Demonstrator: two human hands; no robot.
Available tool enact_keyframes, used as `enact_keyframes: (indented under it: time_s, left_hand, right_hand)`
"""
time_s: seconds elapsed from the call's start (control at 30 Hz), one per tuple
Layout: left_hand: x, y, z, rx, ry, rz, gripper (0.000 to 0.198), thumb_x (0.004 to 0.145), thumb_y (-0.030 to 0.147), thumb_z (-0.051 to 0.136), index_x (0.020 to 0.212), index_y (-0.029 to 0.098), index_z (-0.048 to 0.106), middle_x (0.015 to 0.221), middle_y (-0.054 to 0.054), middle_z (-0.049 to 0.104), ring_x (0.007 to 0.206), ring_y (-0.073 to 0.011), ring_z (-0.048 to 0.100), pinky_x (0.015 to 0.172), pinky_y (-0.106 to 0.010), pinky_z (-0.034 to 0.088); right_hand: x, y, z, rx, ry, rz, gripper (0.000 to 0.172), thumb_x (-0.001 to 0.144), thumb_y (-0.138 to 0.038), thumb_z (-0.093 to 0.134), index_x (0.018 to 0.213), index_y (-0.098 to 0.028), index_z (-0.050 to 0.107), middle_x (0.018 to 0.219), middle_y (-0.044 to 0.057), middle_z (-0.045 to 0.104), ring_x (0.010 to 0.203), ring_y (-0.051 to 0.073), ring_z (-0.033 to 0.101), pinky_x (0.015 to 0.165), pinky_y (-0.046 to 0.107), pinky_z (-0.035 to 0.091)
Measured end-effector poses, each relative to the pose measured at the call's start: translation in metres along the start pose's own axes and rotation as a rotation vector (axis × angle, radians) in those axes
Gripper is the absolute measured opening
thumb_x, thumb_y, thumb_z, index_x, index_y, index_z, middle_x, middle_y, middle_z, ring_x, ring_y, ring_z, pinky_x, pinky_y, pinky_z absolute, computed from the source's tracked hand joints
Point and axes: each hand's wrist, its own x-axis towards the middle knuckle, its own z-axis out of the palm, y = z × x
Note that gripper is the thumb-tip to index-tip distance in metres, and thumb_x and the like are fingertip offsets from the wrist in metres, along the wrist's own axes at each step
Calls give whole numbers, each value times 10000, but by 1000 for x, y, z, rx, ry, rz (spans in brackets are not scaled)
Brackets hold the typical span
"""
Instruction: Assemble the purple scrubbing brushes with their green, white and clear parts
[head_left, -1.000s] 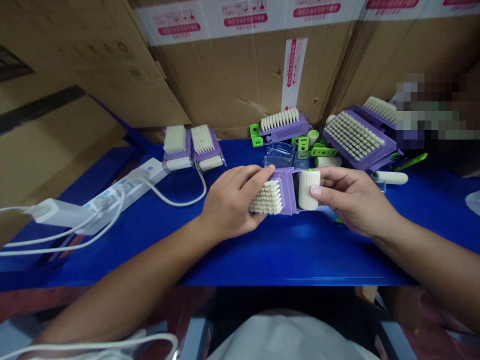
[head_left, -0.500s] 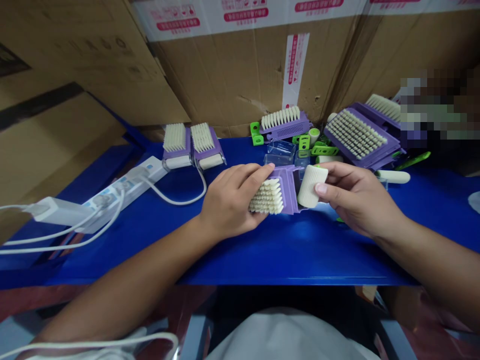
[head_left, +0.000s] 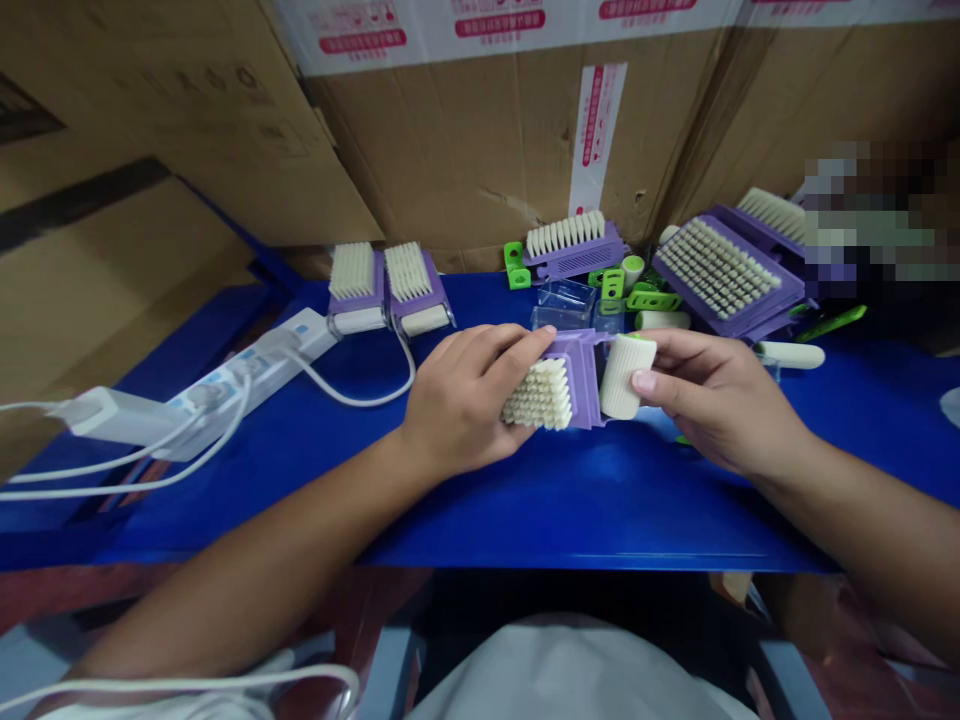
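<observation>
My left hand (head_left: 471, 398) is closed round a purple brush head (head_left: 581, 380) with cream bristles (head_left: 538, 396) facing up toward me. Between the thumb and fingers of my right hand (head_left: 712, 395) is a ribbed cream roller (head_left: 628, 376), with a bit of green at its top end. The roller stands at the open right end of the purple piece, seemingly between its side arms; whether it is seated there I cannot tell. Behind my hands lie clear plastic boxes (head_left: 566, 300), green brackets (head_left: 613, 284) and another cream roller (head_left: 661, 320).
Two brush heads with rollers (head_left: 352, 275) sit at the back left, near a white power strip (head_left: 247, 375) with cables. More purple brush heads (head_left: 720, 270) are piled at the back right, beside a cream handle-like piece (head_left: 791, 354). Cardboard boxes (head_left: 480, 140) wall the blue table's far side.
The roller in my right hand sits closer to the end of the purple brush head, and the dark gap between them has narrowed. The view has shifted slightly.
</observation>
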Motion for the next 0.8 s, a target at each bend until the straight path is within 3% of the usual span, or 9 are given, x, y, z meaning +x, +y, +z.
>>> enact_keyframes:
  time_s: [0.47, 0.63, 0.8]
  left_hand:
    - [0, 0, 0, 2, -18, -9, 664, 899, 276, 725, 1534, 182, 554, 1287, -136, 782, 1139, -321, 781, 940, -428, 625]
    - [0, 0, 0, 10, -13, 5, 636, 897, 258, 725, 1510, 176, 576, 1271, -134, 790, 1124, -311, 783, 943, -421, 624]
    - [-1, 0, 0, 26, -20, 11, 637, 918, 270, 709, 1536, 210, 565, 1275, -121, 788, 1133, -304, 778, 955, -431, 618]
  right_hand:
    - [-4, 0, -3, -62, 4, -8, 341, 803, -493, 1005, 1075, -313, 907, 971, 28, 884, 828, 186, 813, 749, 292, 674]
    - [-5, -1, -2, -158, 2, -38, 375, 737, -419, 1048, 1062, -304, 902, 1010, 32, 891, 878, 231, 815, 829, 377, 689]
    - [-4, -2, 1, -220, 8, -59, 423, 685, -418, 1072, 1045, -277, 900, 959, 38, 892, 851, 238, 824, 798, 387, 719]
